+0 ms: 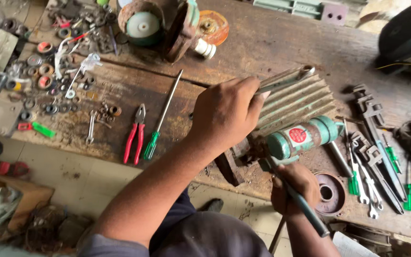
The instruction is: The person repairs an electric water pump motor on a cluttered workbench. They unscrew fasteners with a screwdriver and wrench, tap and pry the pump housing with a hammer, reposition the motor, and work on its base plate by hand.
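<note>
Mid-job on the workbench [262,43]: left hand [224,114] clenched around a steel wrench [285,78] over the finned green motor [297,114], right hand [293,188] gripping a dark-handled tool [305,207] near its edge, motor not yet apart.

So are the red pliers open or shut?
Shut: the red-handled pliers lie flat on the wooden workbench, metal tips together, handles only slightly apart.

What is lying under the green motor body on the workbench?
Under the green motor body a ribbed grey casing shows, resting on the wooden bench. The left hand and the motor cover its lower part, so what is underneath stays hidden.
</note>
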A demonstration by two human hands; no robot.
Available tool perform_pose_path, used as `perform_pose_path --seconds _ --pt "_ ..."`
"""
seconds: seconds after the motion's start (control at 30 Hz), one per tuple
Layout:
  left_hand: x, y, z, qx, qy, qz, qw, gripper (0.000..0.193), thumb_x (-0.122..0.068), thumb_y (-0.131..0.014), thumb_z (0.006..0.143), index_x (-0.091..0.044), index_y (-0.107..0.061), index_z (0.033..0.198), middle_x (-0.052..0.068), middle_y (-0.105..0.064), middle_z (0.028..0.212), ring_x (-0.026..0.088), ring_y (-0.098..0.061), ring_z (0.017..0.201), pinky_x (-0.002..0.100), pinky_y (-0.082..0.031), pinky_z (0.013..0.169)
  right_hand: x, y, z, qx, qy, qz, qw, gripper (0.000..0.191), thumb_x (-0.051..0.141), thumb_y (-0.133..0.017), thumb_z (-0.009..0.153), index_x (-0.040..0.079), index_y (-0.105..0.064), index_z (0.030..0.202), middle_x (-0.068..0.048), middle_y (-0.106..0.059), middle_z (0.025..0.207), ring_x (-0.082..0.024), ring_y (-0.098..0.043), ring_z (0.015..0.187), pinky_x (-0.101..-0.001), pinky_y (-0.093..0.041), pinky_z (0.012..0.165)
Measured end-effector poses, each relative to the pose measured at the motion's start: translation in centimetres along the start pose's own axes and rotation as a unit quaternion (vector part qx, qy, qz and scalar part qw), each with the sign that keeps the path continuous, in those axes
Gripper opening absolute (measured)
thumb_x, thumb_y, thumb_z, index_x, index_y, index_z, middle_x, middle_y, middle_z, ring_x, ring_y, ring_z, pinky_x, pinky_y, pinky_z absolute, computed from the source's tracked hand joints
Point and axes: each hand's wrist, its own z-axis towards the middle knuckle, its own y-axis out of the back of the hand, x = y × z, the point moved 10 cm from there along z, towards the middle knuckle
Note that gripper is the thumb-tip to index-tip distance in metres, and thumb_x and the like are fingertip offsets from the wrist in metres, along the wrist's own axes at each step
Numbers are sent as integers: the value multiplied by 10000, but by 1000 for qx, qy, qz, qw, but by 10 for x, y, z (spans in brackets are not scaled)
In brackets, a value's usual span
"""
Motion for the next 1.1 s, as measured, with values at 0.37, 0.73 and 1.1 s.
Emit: perform_pose_path --seconds 0.37,0.73,1.1 --pt "0 5 0 -26 -9 -4 1000 176 -204 -664 963 -56 -630 875 112 -687 766 294 -702 662 431 -531 564 23 2 30 4 42 7 999 250 158 -648 1005 -11 -557 1165 -163 -672 814 -262 -641 663 -367 -490 590" --pt "3 4 1 -22 -1 -8 1000 194 -216 -652 980 -58 -637 868 112 -686 747 276 -704 637 422 -535 558 -2 -13 28 25 48 8 998 195 100 -667 1006 -26 -590 1134 -179 -672 819 -275 -650 691 -357 -497 630" --pt "3 5 1 -20 -2 -2 1000 152 -195 -679 943 -44 -664 939 123 -716 802 269 -722 674 414 -562 581 -16 -11 21 75 -49 -98 991 161 103 -673 875 41 -642 1020 -179 -647 794 -354 -642 725 -419 -498 666"
